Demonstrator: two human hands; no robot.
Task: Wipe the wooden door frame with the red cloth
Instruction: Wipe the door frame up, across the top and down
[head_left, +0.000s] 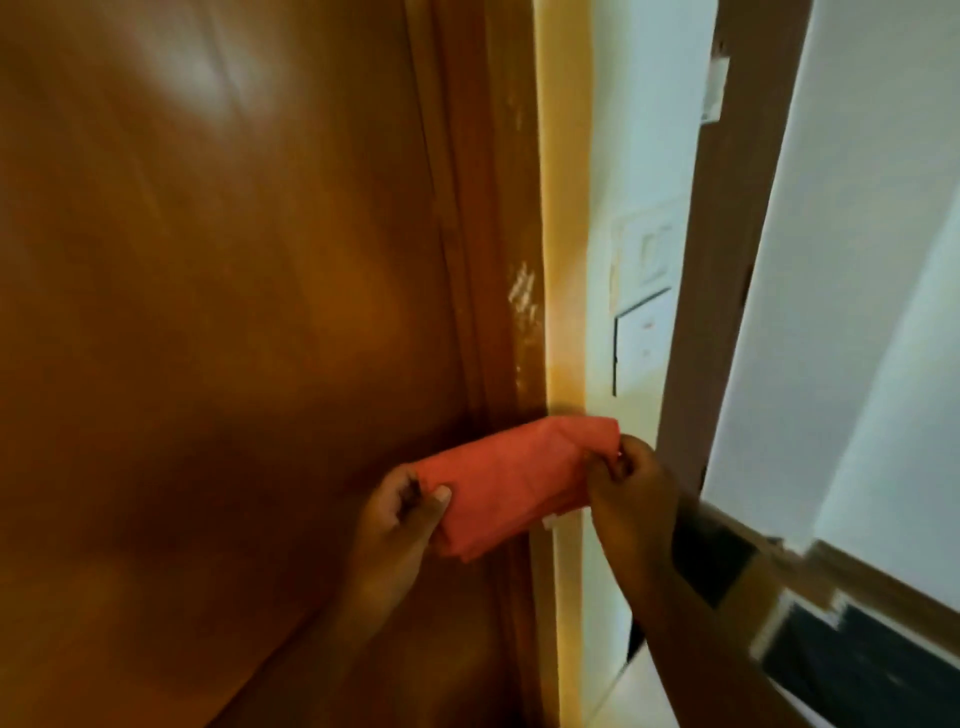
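A folded red cloth (511, 478) is stretched between both hands in front of the wooden door frame (506, 234). My left hand (400, 519) pinches its lower left end with thumb on top. The upper right end is gripped by my right hand (631, 483). The frame is a brown vertical strip with pale smudges along its right edge, and the cloth crosses it low down. Whether the cloth touches the wood is unclear. The view is blurred.
The brown wooden door (208, 312) fills the left. Right of the frame is a pale wall (608, 156) with white switch plates (644, 291). A second brown frame (727, 234) and a light panel stand at the far right.
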